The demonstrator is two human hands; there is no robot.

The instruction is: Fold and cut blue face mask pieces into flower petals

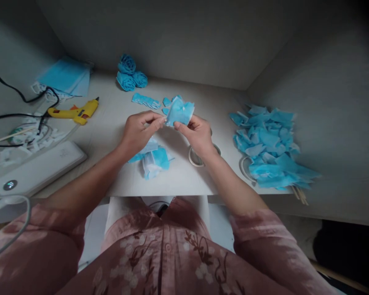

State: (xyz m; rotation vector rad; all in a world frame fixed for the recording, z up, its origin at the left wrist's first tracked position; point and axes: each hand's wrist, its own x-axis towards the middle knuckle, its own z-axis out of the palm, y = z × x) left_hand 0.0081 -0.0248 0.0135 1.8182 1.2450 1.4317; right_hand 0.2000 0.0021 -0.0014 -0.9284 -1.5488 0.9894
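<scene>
A light-blue piece of thin mask-like fabric (181, 111) is held up over the middle of the table. My right hand (199, 133) grips it from the right, thumb on its front face. At its lower left edge, my left hand (140, 130) is closed in a pinch; the fingertips hide exactly what lies between them. Below the left hand lie several loose blue and white fabric pieces (155, 163). Just behind the held piece are small cut blue bits (166, 102) and a row of overlapping blue pieces (145, 100). A tape roll (196, 159) lies partly under my right wrist.
Three blue fabric roses (126, 81) stand at the back. To the left are stacked blue masks (66, 76), a yellow glue gun (87, 111), black cables and a white power bank (41, 168). A blue fabric heap (267, 135) and wooden sticks (300, 195) lie right.
</scene>
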